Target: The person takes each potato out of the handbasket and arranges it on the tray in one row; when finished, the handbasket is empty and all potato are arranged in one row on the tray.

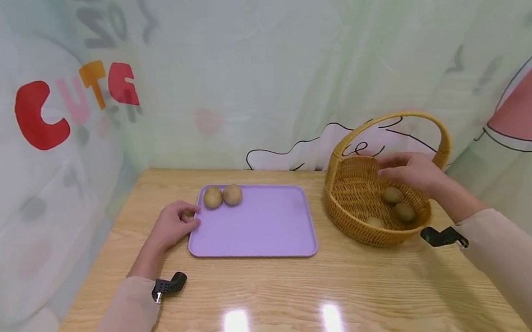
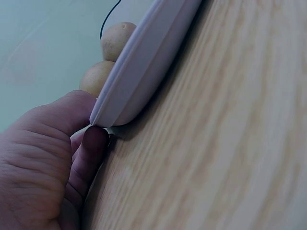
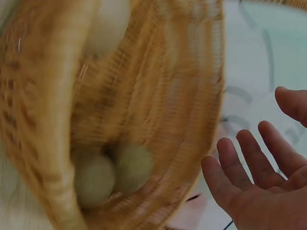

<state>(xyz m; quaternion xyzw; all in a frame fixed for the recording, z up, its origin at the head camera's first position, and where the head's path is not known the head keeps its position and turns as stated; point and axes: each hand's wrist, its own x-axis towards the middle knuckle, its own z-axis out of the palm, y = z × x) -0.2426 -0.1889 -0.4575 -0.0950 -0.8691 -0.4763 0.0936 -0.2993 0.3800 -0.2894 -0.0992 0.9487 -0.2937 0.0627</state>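
At the left edge of a lilac tray [image 1: 256, 223], my left hand [image 1: 173, 226] pinches the rim, thumb above and a finger below in the left wrist view. Two round brown potatoes [image 1: 232, 194] sit side by side in the tray's far left corner. My right hand [image 1: 410, 174] is over the far right part of a wicker basket [image 1: 344, 227]. Its fingers [image 3: 256, 158] are spread and hold nothing in the right wrist view. Inside the basket lie two potatoes [image 1: 404, 212] close together, and a paler one [image 1: 375, 222] is partly hidden by the near rim.
The basket's tall arched handle [image 1: 406, 115] rises behind my right hand. Both tray and basket stand on a wooden table [image 1: 266, 294], with a printed cloth [image 1: 259, 74] hanging behind its far edge and along the left side.
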